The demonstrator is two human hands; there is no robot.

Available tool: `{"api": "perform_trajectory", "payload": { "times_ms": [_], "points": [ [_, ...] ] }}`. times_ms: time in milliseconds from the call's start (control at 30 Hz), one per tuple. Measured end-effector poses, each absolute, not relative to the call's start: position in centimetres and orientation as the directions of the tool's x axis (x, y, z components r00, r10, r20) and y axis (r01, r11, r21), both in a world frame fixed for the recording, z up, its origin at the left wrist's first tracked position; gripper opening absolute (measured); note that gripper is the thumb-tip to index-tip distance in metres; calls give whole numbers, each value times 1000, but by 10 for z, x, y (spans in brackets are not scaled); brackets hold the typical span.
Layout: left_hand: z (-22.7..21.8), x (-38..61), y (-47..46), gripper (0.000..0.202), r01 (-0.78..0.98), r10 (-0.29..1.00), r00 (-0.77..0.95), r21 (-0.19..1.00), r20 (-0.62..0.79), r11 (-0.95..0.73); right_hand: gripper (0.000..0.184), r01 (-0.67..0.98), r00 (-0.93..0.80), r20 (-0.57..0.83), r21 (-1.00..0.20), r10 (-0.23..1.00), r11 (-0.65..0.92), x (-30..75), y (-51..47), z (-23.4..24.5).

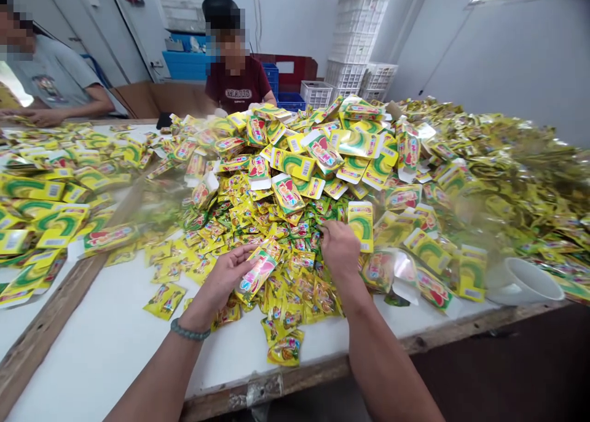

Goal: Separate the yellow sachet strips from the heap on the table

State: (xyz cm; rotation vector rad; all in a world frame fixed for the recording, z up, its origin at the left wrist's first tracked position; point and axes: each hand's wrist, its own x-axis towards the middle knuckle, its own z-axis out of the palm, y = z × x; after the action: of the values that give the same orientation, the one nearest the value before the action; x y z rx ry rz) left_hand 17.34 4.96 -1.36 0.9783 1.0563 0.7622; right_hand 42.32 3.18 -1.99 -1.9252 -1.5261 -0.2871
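Note:
My left hand (224, 279) holds a larger yellow pouch (258, 271) with a red picture, fingers wrapped under it. My right hand (340, 248) reaches into a heap of small yellow sachets (281, 250), fingers curled down and pinching among them; what they grip is hidden. Larger yellow and green pouches (295, 163) are piled behind and around the heap on the white table (106, 342).
A white bowl (523, 281) sits at the table's right front edge. Two other people sit at the far side, one in a dark red shirt (237, 90), one in grey (55, 78). White crates (354, 41) and blue crates (187, 64) stand behind.

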Motion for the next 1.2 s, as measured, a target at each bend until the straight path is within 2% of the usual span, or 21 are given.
{"api": "perform_trajectory", "payload": {
  "times_ms": [100, 133, 200, 267, 333, 400, 467, 633, 733, 900, 967, 1100, 1200],
  "points": [
    [-13, 174, 50, 67, -56, 885, 306, 922, -350, 383, 21, 841, 393, 643, -540, 657, 26, 417, 28, -10],
    [-13, 174, 50, 67, -57, 887, 301, 922, -351, 384, 21, 771, 445, 631, -631, 635, 87, 412, 27, -7],
    [-13, 174, 50, 66, -68, 890, 293, 921, -350, 384, 25, 507, 526, 481, -840, 701, 196, 400, 24, -3],
    [-13, 174, 49, 64, -86, 893, 296, 922, -338, 377, 30, 124, 467, 231, -973, 854, 195, 385, 24, -2],
    [-13, 173, 49, 62, -108, 898, 306, 926, -316, 363, 35, -142, 318, 48, -985, 947, 98, 373, 26, -5],
    [-12, 173, 48, 63, -122, 904, 311, 931, -292, 343, 39, -212, 215, -32, -977, 976, 15, 366, 28, -11],
    [-11, 174, 47, 65, -121, 910, 309, 937, -278, 327, 36, -146, 164, -34, -989, 986, -9, 365, 30, -16],
    [-7, 174, 45, 64, -62, 906, 334, 953, -259, 295, 15, 219, 58, 118, -970, 991, 102, 371, 29, -23],
    [-4, 172, 45, 61, -64, 891, 368, 948, -267, 310, 10, 336, -40, 90, -937, 995, 98, 374, 27, -19],
    [-4, 171, 45, 58, -91, 887, 375, 942, -268, 323, 5, 536, 63, 317, -810, 946, 236, 369, 25, -9],
    [-5, 171, 45, 54, -96, 890, 367, 941, -269, 324, 6, 565, -6, 313, -783, 950, 261, 364, 23, -7],
    [-5, 170, 47, 52, -120, 875, 371, 918, -312, 378, 21, 517, -133, 161, -831, 978, 207, 359, 19, -4],
    [-3, 169, 47, 50, -161, 873, 362, 900, -328, 405, 18, 518, -158, 165, -826, 974, 224, 355, 16, -3]
  ]
}}
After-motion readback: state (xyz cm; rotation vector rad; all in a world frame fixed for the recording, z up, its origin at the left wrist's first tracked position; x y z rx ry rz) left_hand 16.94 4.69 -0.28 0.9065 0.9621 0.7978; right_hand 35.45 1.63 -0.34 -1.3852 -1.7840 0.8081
